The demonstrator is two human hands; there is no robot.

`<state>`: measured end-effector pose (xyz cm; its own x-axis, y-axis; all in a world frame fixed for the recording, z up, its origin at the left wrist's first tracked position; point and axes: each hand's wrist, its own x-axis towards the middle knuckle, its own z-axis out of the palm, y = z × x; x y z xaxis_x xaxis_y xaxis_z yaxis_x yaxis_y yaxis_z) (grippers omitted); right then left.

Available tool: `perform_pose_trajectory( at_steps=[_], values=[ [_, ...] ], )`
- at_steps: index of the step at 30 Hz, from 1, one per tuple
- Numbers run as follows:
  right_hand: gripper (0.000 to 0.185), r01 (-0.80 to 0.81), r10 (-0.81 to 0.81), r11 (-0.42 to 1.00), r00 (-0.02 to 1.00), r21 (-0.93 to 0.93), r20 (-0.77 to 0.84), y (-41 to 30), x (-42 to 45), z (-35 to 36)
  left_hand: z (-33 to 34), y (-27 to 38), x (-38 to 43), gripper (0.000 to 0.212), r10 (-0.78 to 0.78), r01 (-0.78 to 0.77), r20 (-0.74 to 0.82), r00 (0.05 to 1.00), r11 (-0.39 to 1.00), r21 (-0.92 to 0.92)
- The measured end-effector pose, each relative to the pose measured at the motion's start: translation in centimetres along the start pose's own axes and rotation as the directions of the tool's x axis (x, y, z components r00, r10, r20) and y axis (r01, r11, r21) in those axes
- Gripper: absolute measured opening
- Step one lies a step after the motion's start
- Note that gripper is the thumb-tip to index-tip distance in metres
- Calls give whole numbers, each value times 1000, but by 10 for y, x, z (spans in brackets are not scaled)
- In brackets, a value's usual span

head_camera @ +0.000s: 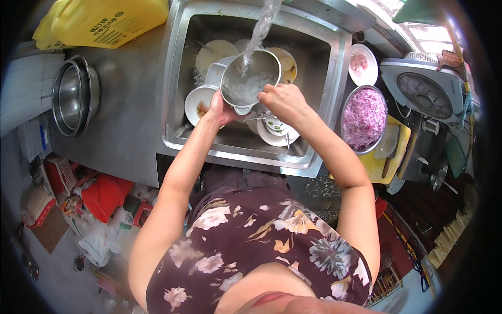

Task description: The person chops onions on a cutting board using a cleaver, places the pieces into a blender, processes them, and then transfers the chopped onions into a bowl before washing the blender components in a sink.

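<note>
A round metal pot (251, 80) with a small lug at its near rim is held over the sink (313, 114). A stream of water (264, 27) falls into it. My left hand (222, 110) supports the pot from its near left side, some fingers hidden beneath. Curled fingers of my right hand (280, 98) hold the pot's near right rim. Below, a white bowl (194, 104) with food scraps sits at the left. Dishes with green specks (276, 125) and a metal utensil (288, 141) lie at the lower right. A soiled yellowish bowl (288, 64) is behind the pot.
Nested steel basins (72, 98) and yellow jugs (106, 23) stand on the left counter (125, 98). To the right are a bowl of chopped pinkish-purple food (364, 117), a white bowl (362, 64), a box fan (423, 92), and a yellow cutting board (368, 167) bearing a knife (388, 163).
</note>
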<state>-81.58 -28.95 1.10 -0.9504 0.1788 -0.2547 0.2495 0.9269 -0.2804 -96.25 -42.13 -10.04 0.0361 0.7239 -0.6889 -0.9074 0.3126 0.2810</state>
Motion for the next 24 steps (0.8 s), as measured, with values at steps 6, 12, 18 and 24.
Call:
perform_pose_trajectory(
  at_steps=[6,12,18,24],
  values=[
    [11,16,-148,950,904,-312,-401,28,-5,30,12,19,32,53,22,12,172,985,981,-193],
    [24,11,-54,998,747,-69,-662,65,20,87,-2,36,52,40,202,-198,-46,978,976,88],
    [24,319,879,82,423,944,-220,23,85,118,-3,66,48,93,683,-568,4,731,605,557],
    [25,475,553,-832,685,286,474,11,144,140,6,80,19,92,925,-524,174,337,31,851]
  ],
)
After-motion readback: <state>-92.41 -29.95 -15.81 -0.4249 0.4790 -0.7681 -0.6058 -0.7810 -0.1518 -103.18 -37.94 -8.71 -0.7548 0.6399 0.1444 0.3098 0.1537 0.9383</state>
